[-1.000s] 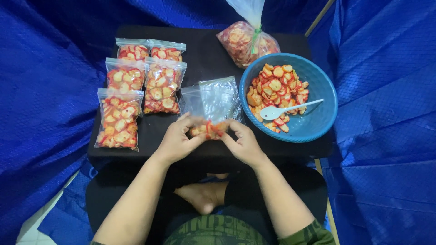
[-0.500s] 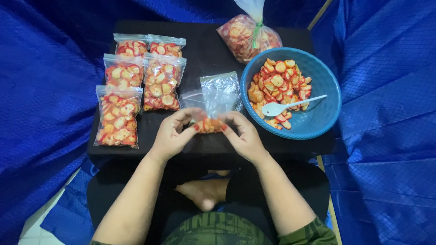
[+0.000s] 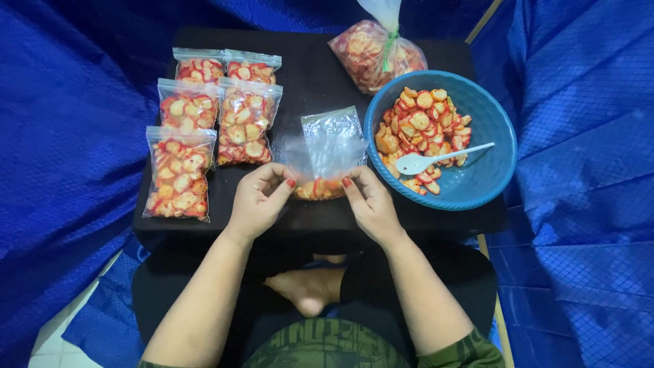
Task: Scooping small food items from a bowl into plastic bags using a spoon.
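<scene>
The left hand (image 3: 257,199) and right hand (image 3: 371,204) each pinch a bottom corner of the small clear bag (image 3: 328,153), closed tight on it. The bag lies at the near edge of the black desk (image 3: 313,82), only a little filled. I think more chips get scooped next from the blue bowl (image 3: 487,184) with the white spoon (image 3: 436,160), just right. Five full bags (image 3: 178,172) lie left; the big tied bag (image 3: 375,51) sits far back. Open room is small.

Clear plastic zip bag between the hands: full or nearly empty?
Nearly empty. The clear plastic zip bag holds only a small cluster of red-orange chips at its near end, between the left hand and right hand; the rest looks see-through.
</scene>
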